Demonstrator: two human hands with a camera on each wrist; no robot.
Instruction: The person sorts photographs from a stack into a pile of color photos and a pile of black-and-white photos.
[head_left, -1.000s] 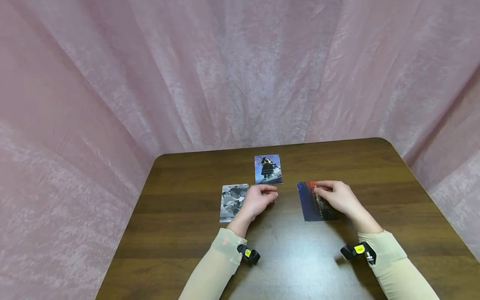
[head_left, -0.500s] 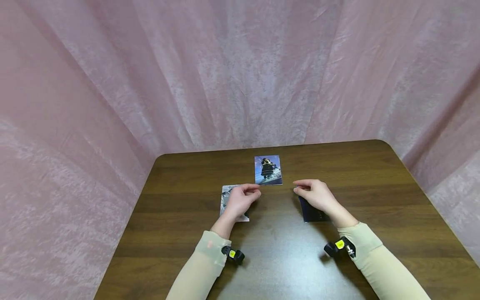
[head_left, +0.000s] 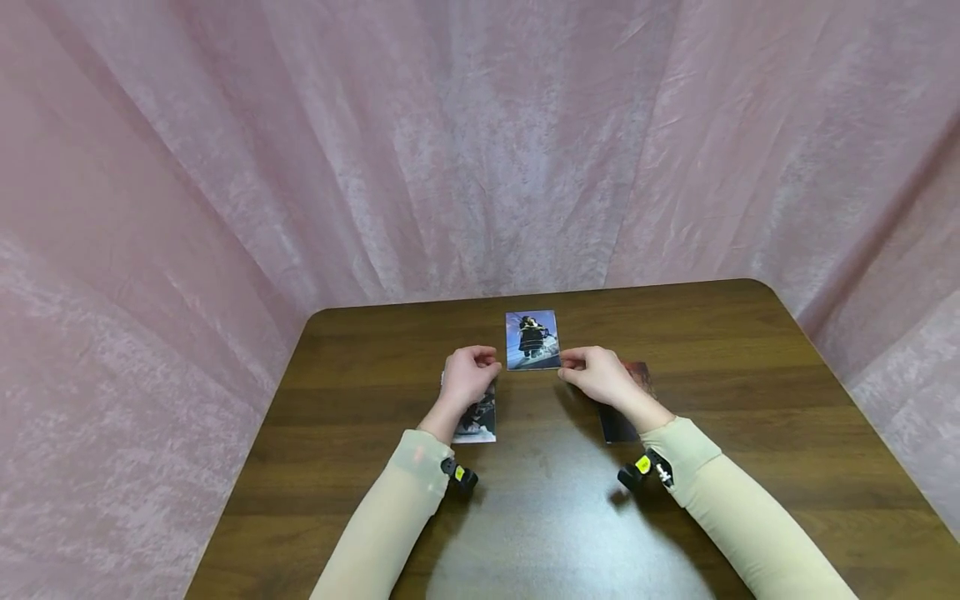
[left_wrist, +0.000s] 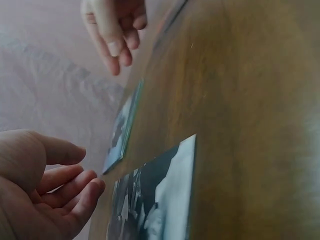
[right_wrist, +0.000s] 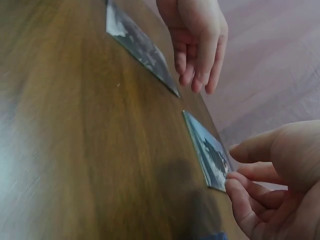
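Both hands sit at the lower corners of a small blue-toned photo print of a dark-clothed couple, which lies flat near the far middle of the dark wooden tabletop. The left hand hovers loosely curled and holding nothing above a black-and-white photo print. The right hand's fingertips touch the blue print's corner, a dark reddish photo print lying beneath its wrist.

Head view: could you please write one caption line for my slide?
Both hands, left hand and right hand, flank the blue photo on a brown table.
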